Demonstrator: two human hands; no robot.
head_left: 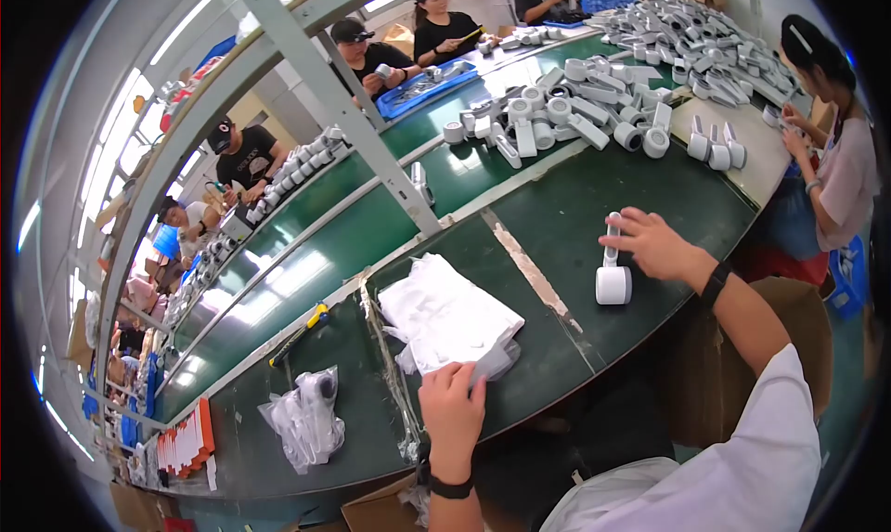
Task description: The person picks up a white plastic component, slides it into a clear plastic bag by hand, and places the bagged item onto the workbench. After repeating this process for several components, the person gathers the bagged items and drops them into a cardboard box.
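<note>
Right hand (645,242) on white device (613,287), bare tabletop (668,184) inside curved edge (592,375)

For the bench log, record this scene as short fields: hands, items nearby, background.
Left hand: at the near edge of a stack of white bags
Right hand: fingers at the handle of a white-and-grey device; grip unclear
Left side of bench: bagged item, yellow-and-black tool, orange-and-white stack
Beyond: large heap of similar devices
People: several co-workers across the bench, one at right
</note>
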